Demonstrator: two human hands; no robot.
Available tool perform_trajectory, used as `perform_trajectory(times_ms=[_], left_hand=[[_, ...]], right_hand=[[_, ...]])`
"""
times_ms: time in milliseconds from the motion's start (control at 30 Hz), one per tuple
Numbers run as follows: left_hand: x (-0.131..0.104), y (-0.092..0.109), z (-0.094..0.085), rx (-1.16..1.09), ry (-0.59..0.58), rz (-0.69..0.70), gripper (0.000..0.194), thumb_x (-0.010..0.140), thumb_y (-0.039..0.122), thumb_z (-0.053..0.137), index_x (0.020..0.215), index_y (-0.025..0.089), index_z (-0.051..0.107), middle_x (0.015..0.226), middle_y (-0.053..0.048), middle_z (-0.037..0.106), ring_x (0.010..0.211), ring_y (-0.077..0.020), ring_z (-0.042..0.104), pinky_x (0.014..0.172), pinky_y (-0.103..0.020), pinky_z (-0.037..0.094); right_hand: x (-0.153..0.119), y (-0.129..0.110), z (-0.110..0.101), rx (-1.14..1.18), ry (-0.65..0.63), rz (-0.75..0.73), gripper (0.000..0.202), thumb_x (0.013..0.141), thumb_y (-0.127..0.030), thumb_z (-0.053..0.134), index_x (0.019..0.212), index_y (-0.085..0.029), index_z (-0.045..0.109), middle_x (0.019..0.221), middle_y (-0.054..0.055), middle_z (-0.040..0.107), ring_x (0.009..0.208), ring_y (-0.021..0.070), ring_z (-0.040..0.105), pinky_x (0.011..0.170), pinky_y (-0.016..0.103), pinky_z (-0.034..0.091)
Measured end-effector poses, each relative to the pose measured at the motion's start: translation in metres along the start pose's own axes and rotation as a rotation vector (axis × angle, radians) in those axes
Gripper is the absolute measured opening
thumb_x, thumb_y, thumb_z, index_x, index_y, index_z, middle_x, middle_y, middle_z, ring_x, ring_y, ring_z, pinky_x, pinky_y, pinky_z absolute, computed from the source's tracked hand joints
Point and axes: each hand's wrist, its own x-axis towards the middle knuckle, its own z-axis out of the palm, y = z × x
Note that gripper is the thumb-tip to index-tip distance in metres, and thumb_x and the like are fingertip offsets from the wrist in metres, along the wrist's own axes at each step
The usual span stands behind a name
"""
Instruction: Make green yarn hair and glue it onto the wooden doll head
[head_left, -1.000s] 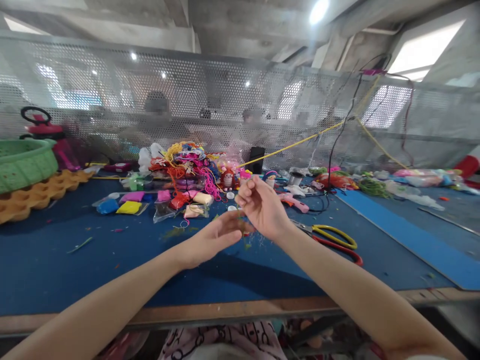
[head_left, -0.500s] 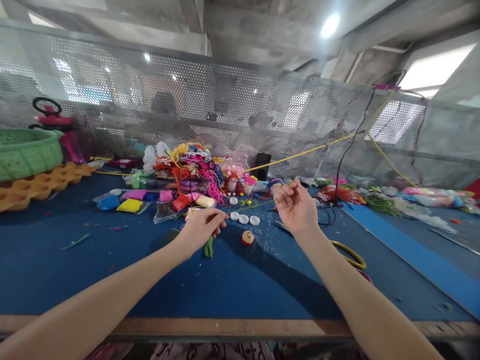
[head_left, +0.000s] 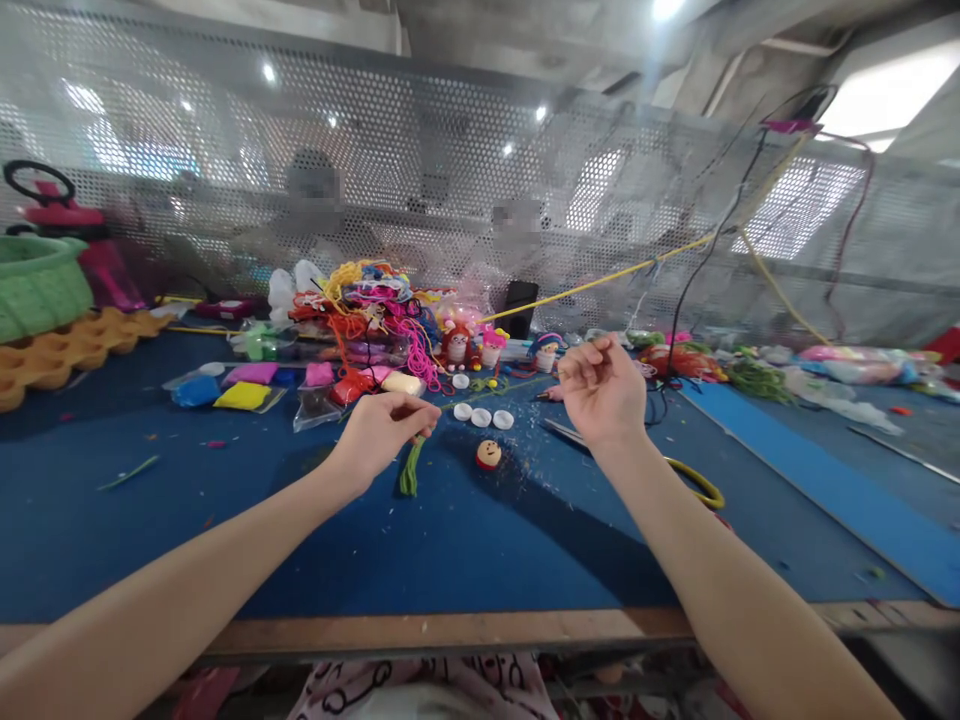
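Observation:
My left hand (head_left: 386, 430) pinches a small bundle of green yarn (head_left: 409, 472), whose loose tail hangs below the fingertips. From that pinch a thin green strand leads to the right, towards my right hand (head_left: 604, 390). The right hand is raised, palm turned up, with its fingers curled and closed on the faint strand end. Between the hands, a small round head (head_left: 488, 455) with a drawn face and a red edge lies on the blue table. Several white round caps (head_left: 481, 417) sit behind it. Scissors with yellow handles (head_left: 701, 483) lie partly under my right forearm.
A heap of coloured yarn (head_left: 375, 310) and small dolls (head_left: 491, 345) stand at the back. Packets of coloured clay (head_left: 244, 396) lie left, near an orange egg tray (head_left: 75, 345) and green basket (head_left: 37, 285). A perforated metal screen (head_left: 435, 190) closes off the far side.
The view has tipped slightly downward and shifted. My left hand has drawn a little away from the right, and more of the green yarn shows under it. The right hand keeps its curled pose.

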Motion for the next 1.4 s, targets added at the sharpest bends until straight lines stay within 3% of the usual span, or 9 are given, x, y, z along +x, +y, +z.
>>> perform_trajectory(times_ms=[167,467,600,700,933,1067,1200,1300,1400], left_hand=[[0.0,0.002,0.002,-0.076,0.022,-0.041,0.02,0.083,0.034,0.069,0.078,0.015,0.07,0.071,-0.004,0.07,0.065,-0.0141,0.064,0.064,-0.027,0.052],[-0.004,-0.005,0.011,-0.294,-0.124,-0.095,0.023,0.087,0.038,0.068,0.082,0.017,0.06,0.086,-0.004,0.068,0.077,-0.0151,0.066,0.079,-0.033,0.056],[-0.005,0.001,0.008,-0.605,-0.158,-0.068,0.019,0.09,0.034,0.067,0.088,0.018,0.056,0.107,-0.007,0.071,0.102,-0.017,0.067,0.098,-0.034,0.051],[-0.002,0.003,0.004,-0.702,-0.082,-0.035,0.015,0.089,0.028,0.067,0.088,0.019,0.054,0.101,-0.003,0.071,0.098,-0.0135,0.067,0.097,-0.031,0.052],[0.003,0.0,-0.001,-0.332,0.121,0.005,0.019,0.079,0.024,0.07,0.086,0.019,0.054,0.076,0.003,0.062,0.067,-0.0103,0.061,0.073,-0.028,0.053],[0.004,-0.003,-0.004,-0.005,0.063,0.117,0.017,0.074,0.019,0.065,0.091,0.018,0.062,0.076,0.002,0.061,0.067,-0.0118,0.058,0.067,-0.026,0.047],[0.003,-0.01,-0.003,0.263,-0.109,0.177,0.022,0.08,0.022,0.059,0.099,0.018,0.068,0.072,0.002,0.058,0.064,-0.0136,0.055,0.063,-0.027,0.044],[-0.002,-0.009,0.002,0.317,-0.16,0.227,0.023,0.085,0.023,0.055,0.102,0.019,0.07,0.076,-0.001,0.06,0.068,-0.0152,0.056,0.063,-0.028,0.044],[-0.013,-0.001,0.008,0.201,-0.181,0.263,0.025,0.088,0.025,0.058,0.111,0.021,0.069,0.1,-0.006,0.068,0.094,-0.0199,0.064,0.083,-0.032,0.049]], right_hand=[[0.003,-0.001,-0.004,0.038,0.106,-0.035,0.032,0.102,-0.022,0.048,0.071,-0.018,0.05,0.053,-0.009,0.039,0.042,0.0031,0.035,0.041,0.015,0.036],[0.004,-0.002,-0.004,0.035,0.114,-0.051,0.035,0.103,-0.023,0.043,0.07,-0.018,0.049,0.053,-0.008,0.04,0.042,0.0035,0.036,0.041,0.015,0.036],[0.001,0.003,-0.002,-0.01,0.071,0.091,0.033,0.101,-0.027,0.051,0.069,-0.018,0.049,0.053,-0.008,0.039,0.042,0.0042,0.035,0.04,0.015,0.035],[-0.005,0.009,0.001,-0.037,0.019,0.214,0.033,0.099,-0.028,0.056,0.068,-0.018,0.049,0.053,-0.008,0.037,0.042,0.0044,0.034,0.04,0.015,0.035],[-0.011,0.011,0.004,-0.053,-0.057,0.166,0.033,0.097,-0.03,0.058,0.068,-0.018,0.051,0.054,-0.008,0.037,0.044,0.0045,0.036,0.042,0.015,0.037],[-0.005,0.004,0.0,-0.025,-0.039,0.078,0.034,0.099,-0.03,0.055,0.067,-0.019,0.05,0.054,-0.008,0.038,0.044,0.0043,0.035,0.042,0.015,0.037],[-0.001,-0.001,-0.001,0.047,-0.019,0.065,0.032,0.101,-0.025,0.05,0.07,-0.019,0.049,0.056,-0.007,0.039,0.044,0.0046,0.037,0.042,0.015,0.037],[-0.006,-0.002,0.007,0.124,-0.003,0.079,0.032,0.103,-0.021,0.043,0.071,-0.019,0.049,0.056,-0.007,0.039,0.046,0.0051,0.038,0.042,0.015,0.037],[-0.021,0.001,0.023,0.142,-0.024,0.108,0.028,0.1,-0.017,0.049,0.072,-0.02,0.048,0.057,-0.007,0.039,0.046,0.0051,0.039,0.043,0.014,0.038]])
